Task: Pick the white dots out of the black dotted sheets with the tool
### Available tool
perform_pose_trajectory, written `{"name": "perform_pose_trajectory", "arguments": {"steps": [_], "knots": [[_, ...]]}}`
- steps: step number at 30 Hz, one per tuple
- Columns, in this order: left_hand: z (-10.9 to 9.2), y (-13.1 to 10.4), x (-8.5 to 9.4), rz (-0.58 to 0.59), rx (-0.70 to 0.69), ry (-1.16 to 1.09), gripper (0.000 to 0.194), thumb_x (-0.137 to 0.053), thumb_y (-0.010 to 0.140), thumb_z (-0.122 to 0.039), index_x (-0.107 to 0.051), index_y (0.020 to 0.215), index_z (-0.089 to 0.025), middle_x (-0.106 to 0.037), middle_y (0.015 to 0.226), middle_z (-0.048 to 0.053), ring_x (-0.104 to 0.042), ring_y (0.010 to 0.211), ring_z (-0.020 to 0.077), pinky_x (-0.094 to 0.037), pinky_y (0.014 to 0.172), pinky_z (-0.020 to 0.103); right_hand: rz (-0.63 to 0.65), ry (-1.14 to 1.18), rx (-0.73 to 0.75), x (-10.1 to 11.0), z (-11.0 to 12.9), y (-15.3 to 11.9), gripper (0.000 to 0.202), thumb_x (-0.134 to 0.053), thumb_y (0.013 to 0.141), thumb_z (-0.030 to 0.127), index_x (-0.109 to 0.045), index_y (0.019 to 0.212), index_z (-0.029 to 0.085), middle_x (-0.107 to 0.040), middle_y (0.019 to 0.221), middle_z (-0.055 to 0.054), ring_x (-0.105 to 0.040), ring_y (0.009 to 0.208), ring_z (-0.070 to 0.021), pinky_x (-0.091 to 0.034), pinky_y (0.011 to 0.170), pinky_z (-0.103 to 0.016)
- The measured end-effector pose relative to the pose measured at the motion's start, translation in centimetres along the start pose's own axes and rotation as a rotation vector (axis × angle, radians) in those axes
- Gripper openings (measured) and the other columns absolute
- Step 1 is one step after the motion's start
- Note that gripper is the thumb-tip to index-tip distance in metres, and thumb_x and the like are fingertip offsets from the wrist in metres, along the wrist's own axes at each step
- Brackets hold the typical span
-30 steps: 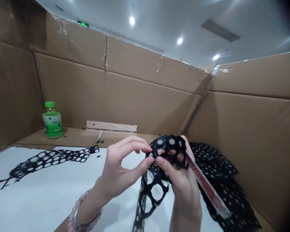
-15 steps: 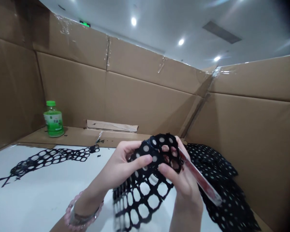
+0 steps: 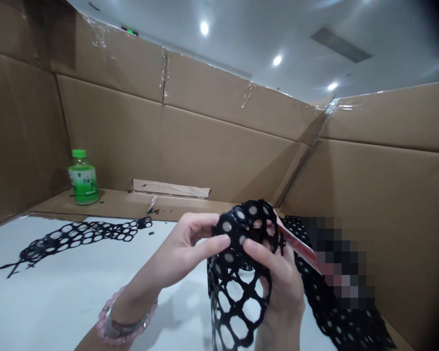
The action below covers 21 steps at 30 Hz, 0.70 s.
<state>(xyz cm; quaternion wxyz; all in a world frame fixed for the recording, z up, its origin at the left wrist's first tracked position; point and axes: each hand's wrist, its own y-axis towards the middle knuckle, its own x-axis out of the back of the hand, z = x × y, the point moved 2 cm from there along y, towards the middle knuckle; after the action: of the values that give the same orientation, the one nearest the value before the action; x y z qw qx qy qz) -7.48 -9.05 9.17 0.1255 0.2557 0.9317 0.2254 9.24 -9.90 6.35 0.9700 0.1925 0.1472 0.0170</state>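
Note:
Both hands hold a black, flexible dotted sheet (image 3: 248,225) above the white table. Its upper part has filled pale dots; the part hanging below is an open lattice of holes. My left hand (image 3: 179,253) pinches its left edge between thumb and fingers. On the right, my right hand (image 3: 283,278) has its thumb pressed on the front, with the fingers behind, partly seen through the holes. A long, thin red item (image 3: 303,247) with a pale edge sticks out from behind my right hand, its far end blurred by pixels; its kind is unclear.
A holed black strip (image 3: 95,233) lies on the white table (image 3: 76,302) at left. Black dotted sheets (image 3: 346,324) are piled at right. A green-capped bottle (image 3: 85,183) stands at the back left. Cardboard walls (image 3: 219,141) surround the table; black scraps (image 3: 154,211) lie near the back.
The sheet's hanging lattice has swung right and now hangs more upright. My right thumb has moved up closer to my left thumb. Both hands still grip the sheet.

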Motion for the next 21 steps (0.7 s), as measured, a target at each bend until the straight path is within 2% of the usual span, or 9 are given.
{"name": "perform_pose_trajectory", "arguments": {"steps": [4, 8, 11, 14, 17, 19, 21], "knots": [[0.2, 0.1, 0.1, 0.004, 0.012, 0.002, 0.018, -0.065, 0.088, -0.024, -0.077, 0.100, -0.029, -0.076, 0.088, -0.001, -0.067, 0.081, 0.0124, -0.052, 0.074, 0.018, -0.008, 0.036, 0.021, -0.8, 0.4, 0.1, 0.019, -0.072, 0.078, 0.019, -0.064, 0.093, 0.027, -0.070, 0.090, 0.002, -0.066, 0.088, -0.0212, -0.056, 0.081, -0.037], [0.6, 0.0, 0.7, -0.051, 0.003, 0.034, 0.015, -0.065, 0.087, -0.028, -0.075, 0.097, -0.025, -0.073, 0.084, 0.000, -0.064, 0.082, 0.0132, -0.051, 0.074, 0.019, 0.057, -0.134, 0.168, -2.0, 2.0, 0.5, 0.026, -0.077, 0.072, 0.022, -0.053, 0.080, 0.027, -0.059, 0.074, 0.006, -0.059, 0.068, -0.0153, -0.051, 0.060, -0.026], [0.6, -0.3, 1.4, -0.075, -0.007, 0.063, 0.010, -0.070, 0.083, -0.030, -0.071, 0.085, -0.021, -0.064, 0.074, -0.002, -0.058, 0.072, 0.0102, -0.047, 0.066, 0.016, 0.095, -0.242, 0.231, -2.5, 2.7, 0.5, 0.033, -0.077, 0.073, 0.025, -0.046, 0.080, 0.027, -0.051, 0.067, 0.008, -0.050, 0.058, -0.0128, -0.045, 0.052, -0.024], [0.4, -0.4, 1.7, -0.021, 0.019, 0.114, 0.016, -0.069, 0.083, -0.029, -0.064, 0.074, -0.017, -0.056, 0.067, -0.004, -0.050, 0.064, 0.0082, -0.041, 0.059, 0.016, 0.015, -0.256, 0.295, -2.3, 2.6, 0.4, 0.023, -0.068, 0.082, 0.039, -0.050, 0.082, 0.026, -0.053, 0.067, 0.004, -0.052, 0.059, -0.0140, -0.044, 0.054, -0.025], [-0.1, -0.3, 1.6, 0.012, 0.003, 0.186, 0.020, -0.063, 0.088, -0.029, -0.060, 0.072, -0.016, -0.052, 0.068, -0.004, -0.046, 0.064, 0.0082, -0.038, 0.060, 0.018, -0.136, -0.148, 0.325, -2.0, 2.3, 0.5, 0.036, -0.038, 0.094, 0.058, -0.056, 0.096, 0.027, -0.057, 0.070, 0.001, -0.057, 0.059, -0.0177, -0.044, 0.055, -0.029], [-0.2, -0.1, 1.4, 0.046, -0.015, 0.237, 0.022, -0.060, 0.089, -0.029, -0.058, 0.072, -0.016, -0.050, 0.069, -0.004, -0.043, 0.065, 0.0084, -0.037, 0.060, 0.018, -0.218, -0.069, 0.371, -1.8, 2.4, 0.6, 0.043, -0.028, 0.095, 0.059, -0.054, 0.111, 0.030, -0.060, 0.073, 0.000, -0.059, 0.060, -0.0192, -0.045, 0.056, -0.031], [-0.1, 0.0, 1.1, 0.080, -0.014, 0.275, 0.022, -0.058, 0.091, -0.030, -0.056, 0.073, -0.016, -0.049, 0.069, -0.004, -0.042, 0.066, 0.0090, -0.036, 0.060, 0.019, -0.271, -0.030, 0.417, -1.4, 2.7, 0.6, 0.034, -0.036, 0.095, 0.055, -0.056, 0.109, 0.030, -0.060, 0.074, 0.001, -0.059, 0.059, -0.0179, -0.044, 0.056, -0.030]]}}
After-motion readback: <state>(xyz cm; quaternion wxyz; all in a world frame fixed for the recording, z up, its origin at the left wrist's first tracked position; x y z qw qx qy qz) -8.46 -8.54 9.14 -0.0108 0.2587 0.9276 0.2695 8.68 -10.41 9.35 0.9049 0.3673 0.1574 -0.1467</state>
